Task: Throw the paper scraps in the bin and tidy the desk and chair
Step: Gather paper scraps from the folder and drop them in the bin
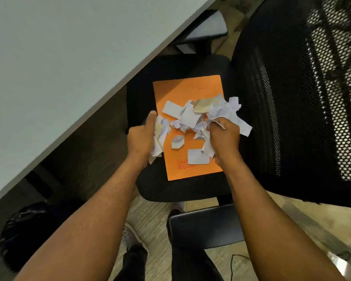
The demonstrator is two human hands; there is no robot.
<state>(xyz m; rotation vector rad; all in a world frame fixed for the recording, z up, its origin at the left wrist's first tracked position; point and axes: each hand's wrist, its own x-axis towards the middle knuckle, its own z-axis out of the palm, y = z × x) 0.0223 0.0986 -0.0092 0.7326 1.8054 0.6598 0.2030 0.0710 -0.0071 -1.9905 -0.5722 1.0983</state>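
An orange file folder (182, 92) lies flat on the black seat of an office chair (142, 92). Torn white and beige paper scraps (187, 115) are heaped on the folder. My left hand (141, 136) is closed around a bunch of scraps at the folder's left edge. My right hand (225, 138) grips another bunch at the right side, with strips sticking out past the knuckles. A few loose pieces (198, 157) lie flat on the folder between my hands.
The pale desk top (59, 67) fills the upper left, its edge running diagonally over the seat. The chair's mesh backrest (304, 98) stands at the right. A bin with a black liner (22, 232) sits on the floor under the desk, lower left. The chair's armrest (205, 226) is below.
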